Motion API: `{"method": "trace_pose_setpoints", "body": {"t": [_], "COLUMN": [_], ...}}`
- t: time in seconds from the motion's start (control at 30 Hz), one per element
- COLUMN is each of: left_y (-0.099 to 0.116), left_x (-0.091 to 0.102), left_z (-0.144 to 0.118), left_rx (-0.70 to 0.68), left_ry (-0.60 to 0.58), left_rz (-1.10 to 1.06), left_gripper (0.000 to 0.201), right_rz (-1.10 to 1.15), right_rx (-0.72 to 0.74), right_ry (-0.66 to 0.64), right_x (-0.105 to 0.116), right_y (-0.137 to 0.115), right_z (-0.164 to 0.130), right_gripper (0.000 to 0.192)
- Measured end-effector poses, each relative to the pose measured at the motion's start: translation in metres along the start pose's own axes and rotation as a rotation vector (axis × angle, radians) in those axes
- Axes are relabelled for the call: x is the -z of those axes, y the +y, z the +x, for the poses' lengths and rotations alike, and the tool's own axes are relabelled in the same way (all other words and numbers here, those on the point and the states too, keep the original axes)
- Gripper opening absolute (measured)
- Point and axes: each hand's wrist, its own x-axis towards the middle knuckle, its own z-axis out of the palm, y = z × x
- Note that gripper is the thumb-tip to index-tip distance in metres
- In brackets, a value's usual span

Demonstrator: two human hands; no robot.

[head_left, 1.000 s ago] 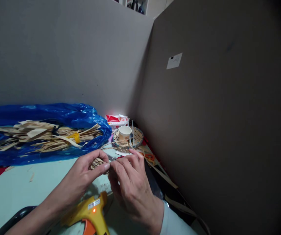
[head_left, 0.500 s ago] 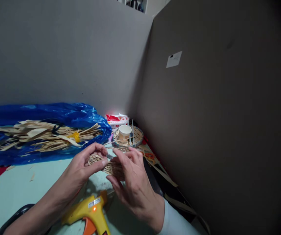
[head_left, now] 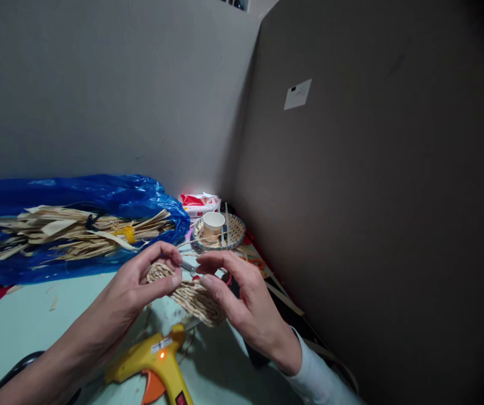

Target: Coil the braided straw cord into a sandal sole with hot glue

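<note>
Braid now uncoiled | straw braid (head_left: 191,292) runs down-right | left hand (head_left: 140,284), right hand (head_left: 242,301) pinch it

Woven straw piece (head_left: 191,292) pale tan, plaited ridges. Glue gun (head_left: 157,365) yellow, orange trigger, small orange light lit. Plastic bag (head_left: 98,197) glossy blue; strips (head_left: 65,233) in it beige, one yellow band. Tabletop (head_left: 22,320) pale mint. Cup (head_left: 213,220) white, in tan lattice-weave basket (head_left: 236,230). Packet (head_left: 200,201) red and white. Sleeve (head_left: 322,377) light grey-white.

Rough woven straw braid (head_left: 191,292); glossy yellow plastic glue gun (head_left: 157,365); shiny crinkled blue plastic bag (head_left: 98,194) at ten o'clock.
</note>
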Motion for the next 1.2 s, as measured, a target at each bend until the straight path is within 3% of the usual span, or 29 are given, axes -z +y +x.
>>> {"method": "trace_pose_setpoints", "body": {"t": [0.37,0.7,1.0,1.1,1.2], "left_y": [-0.01,-0.007,-0.014,-0.015,-0.014], "left_x": [0.0,-0.002,-0.002,-0.003,-0.005], "left_z": [-0.001,-0.001,0.004,0.007,0.007], "left_rx": [-0.069,-0.057,0.039,0.048,0.054], "left_ry": [-0.062,-0.057,-0.008,0.028,0.046], "left_rz": [0.092,0.117,0.063,0.029,-0.011], "left_gripper": [0.021,0.022,0.022,0.023,0.026], "right_rz": [0.106,0.1,-0.034,-0.167,-0.357], "right_rx": [-0.1,-0.04,-0.033,-0.025,0.006], "right_ry": [-0.068,-0.088,-0.226,-0.247,-0.225], "right_x": [-0.009,-0.009,-0.005,-0.013,-0.023], "right_y": [-0.004,0.004,0.005,0.0,-0.003], "right_z": [0.0,0.002,-0.001,-0.008,-0.014], "right_gripper": [0.008,0.013,0.008,0.03,0.031]}}
